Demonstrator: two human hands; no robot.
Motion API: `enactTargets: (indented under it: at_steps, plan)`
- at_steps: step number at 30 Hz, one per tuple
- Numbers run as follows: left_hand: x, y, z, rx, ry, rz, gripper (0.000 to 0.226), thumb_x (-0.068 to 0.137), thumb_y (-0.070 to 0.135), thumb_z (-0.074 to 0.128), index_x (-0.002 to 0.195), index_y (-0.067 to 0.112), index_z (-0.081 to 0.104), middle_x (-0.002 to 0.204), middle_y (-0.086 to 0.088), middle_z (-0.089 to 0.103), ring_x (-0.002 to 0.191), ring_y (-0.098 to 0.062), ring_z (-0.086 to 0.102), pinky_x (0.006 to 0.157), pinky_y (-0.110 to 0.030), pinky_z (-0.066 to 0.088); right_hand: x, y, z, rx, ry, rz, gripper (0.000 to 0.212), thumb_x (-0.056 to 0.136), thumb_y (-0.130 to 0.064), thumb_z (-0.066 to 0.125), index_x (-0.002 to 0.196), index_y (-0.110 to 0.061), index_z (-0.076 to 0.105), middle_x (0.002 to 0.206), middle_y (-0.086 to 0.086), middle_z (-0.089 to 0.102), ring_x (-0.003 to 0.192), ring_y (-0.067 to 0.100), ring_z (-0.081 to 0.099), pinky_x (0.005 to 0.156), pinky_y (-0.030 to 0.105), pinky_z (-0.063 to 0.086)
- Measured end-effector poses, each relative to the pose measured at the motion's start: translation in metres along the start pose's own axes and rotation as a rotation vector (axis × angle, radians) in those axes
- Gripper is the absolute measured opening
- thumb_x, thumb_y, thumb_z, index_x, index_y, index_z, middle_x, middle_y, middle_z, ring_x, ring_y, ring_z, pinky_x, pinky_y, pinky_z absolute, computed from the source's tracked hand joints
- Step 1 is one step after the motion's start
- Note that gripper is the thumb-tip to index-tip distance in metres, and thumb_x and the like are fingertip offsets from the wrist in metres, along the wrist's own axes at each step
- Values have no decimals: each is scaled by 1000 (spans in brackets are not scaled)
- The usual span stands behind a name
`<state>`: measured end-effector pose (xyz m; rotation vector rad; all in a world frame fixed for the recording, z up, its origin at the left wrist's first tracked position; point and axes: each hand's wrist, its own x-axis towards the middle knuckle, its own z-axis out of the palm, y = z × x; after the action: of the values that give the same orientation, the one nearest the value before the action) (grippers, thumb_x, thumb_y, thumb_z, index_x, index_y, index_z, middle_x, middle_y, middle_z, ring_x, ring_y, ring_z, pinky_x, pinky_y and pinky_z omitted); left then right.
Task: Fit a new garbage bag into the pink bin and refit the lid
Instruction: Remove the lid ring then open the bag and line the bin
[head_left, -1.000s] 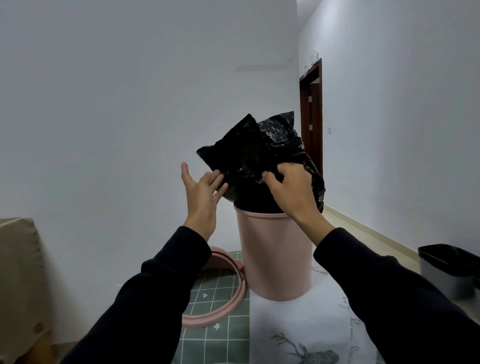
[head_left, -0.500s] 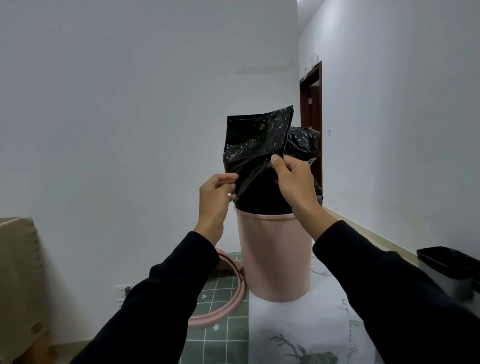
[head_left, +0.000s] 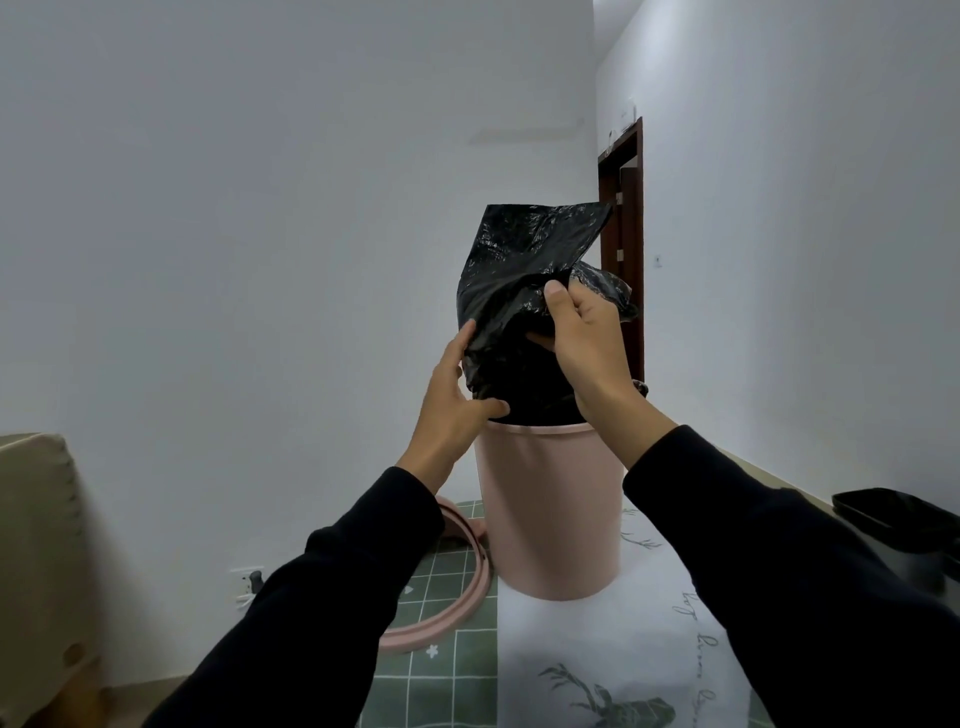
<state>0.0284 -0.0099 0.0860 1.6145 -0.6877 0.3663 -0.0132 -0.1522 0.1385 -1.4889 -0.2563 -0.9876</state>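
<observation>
I see my right hand (head_left: 584, 338) pinching the crinkled black plastic garbage bag (head_left: 524, 270) above the round pink plastic bin (head_left: 550, 514), left hand (head_left: 452, 400) spread wide at nine o'clock against it.

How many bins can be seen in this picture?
2. The pink bin stands on the table, ahead of both hands. A grey bin with a black liner sits at the right edge, partly hidden.

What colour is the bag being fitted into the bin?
Glossy black garbage bag, seen in the head view, the only one.
</observation>
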Motion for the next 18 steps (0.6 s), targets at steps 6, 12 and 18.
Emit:
enactTargets:
  at_steps: [6, 12, 18]
  plan:
    - [7, -3, 6, 115, -40, 135, 115, 74, -5, 76, 159, 32, 9, 133, 30, 40, 121, 17, 44, 86, 1, 40, 0, -2, 5, 79, -35, 52, 43, 106, -26, 47, 108, 16, 54, 111, 42, 57, 107, 54, 57, 84, 61, 57]
    - [12, -10, 9, 203, -9, 141, 101, 80, 2, 74, 159, 28, 17, 148, 10, 41, 134, -5, 39, 94, -4, 36, 2, -10, 8, 97, -65, 31, 45, 105, -26, 49, 107, 19, 54, 108, 42, 58, 106, 56, 57, 86, 64, 53]
    - [10, -18, 12, 174, 77, 82, 23, 99, 15, 56, 116, 30, 64, 115, 9, 63, 105, 10, 56, 80, -8, 48, 3, -16, 9, 102, -95, 29, 40, 105, -25, 49, 108, 14, 58, 108, 41, 58, 96, 51, 63, 84, 63, 55]
